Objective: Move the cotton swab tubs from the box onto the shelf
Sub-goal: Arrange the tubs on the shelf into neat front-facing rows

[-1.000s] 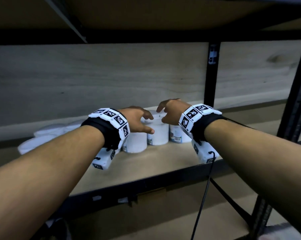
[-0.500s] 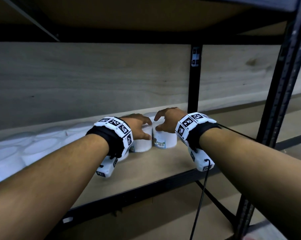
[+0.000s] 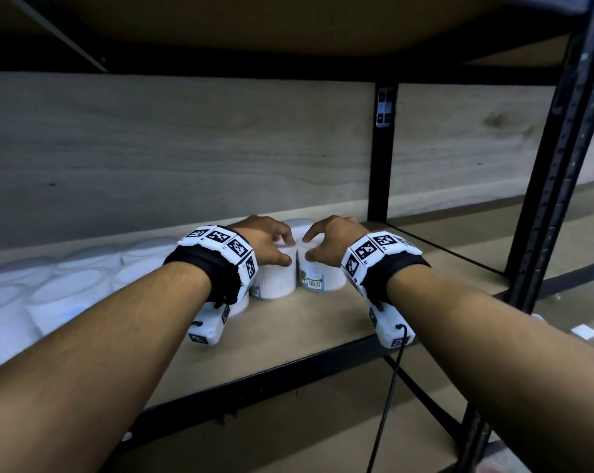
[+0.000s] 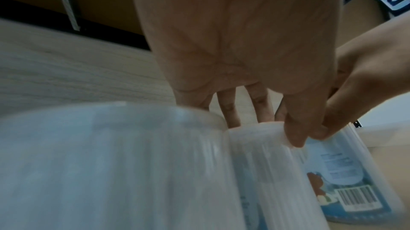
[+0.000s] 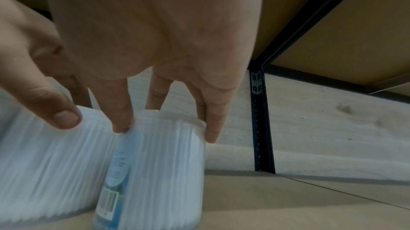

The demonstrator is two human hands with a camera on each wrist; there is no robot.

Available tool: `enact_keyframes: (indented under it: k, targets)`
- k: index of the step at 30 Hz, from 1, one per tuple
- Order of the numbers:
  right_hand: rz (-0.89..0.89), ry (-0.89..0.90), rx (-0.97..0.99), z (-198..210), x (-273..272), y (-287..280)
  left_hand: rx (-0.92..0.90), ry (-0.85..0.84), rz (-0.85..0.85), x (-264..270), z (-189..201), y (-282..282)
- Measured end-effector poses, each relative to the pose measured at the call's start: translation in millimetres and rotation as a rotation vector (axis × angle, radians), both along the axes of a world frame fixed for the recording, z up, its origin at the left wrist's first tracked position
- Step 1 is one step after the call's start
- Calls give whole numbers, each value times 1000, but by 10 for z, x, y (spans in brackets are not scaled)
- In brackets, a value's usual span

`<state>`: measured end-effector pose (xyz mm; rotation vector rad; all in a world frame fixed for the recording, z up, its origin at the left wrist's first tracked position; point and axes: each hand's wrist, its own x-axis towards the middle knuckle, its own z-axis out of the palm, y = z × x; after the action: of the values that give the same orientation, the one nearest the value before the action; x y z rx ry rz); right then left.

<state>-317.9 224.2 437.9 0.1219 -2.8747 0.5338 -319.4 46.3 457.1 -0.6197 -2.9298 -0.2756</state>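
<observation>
**Two more tubs slide up to the row on the shelf**

Wooden boards and black metal posts make up the big shelf [image 3: 322,322], which fills most of the head view. Its pale back wall runs across the middle of the frame, and another board hangs over the top.

Along the left side of the frame sits a long row of white tubs [image 3: 66,295], blurry and packed close together. They are already on the shelf. The box they come from is not in view.

A second ago the hands were further from this row, and far less of it showed at the left edge. Now more of the row shows at the left, so both the hands and the tubs they hold seem to have slid left, closer to it.

Near the middle of the frame, the left hand [image 3: 268,244] curls over the top of a plain white tub [image 3: 276,281], with the thumb on its side. Right beside it, the right hand [image 3: 329,242] curls over the tub with the barcode label [image 3: 317,276]. The two tubs stand upright on the board and look like they touch. One more tub top [image 3: 299,223] peeks out behind the fingers.

This looks like the last little push to pack the pair tight against the row. Next the hands would likely let go and go back for more.
</observation>
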Motion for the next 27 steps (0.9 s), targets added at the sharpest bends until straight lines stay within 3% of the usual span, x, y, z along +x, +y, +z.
enact_keyframes:
  k: [27]
  targets:
    - [25, -52, 70, 183, 972, 308, -150, 7, -81, 774, 124, 227]
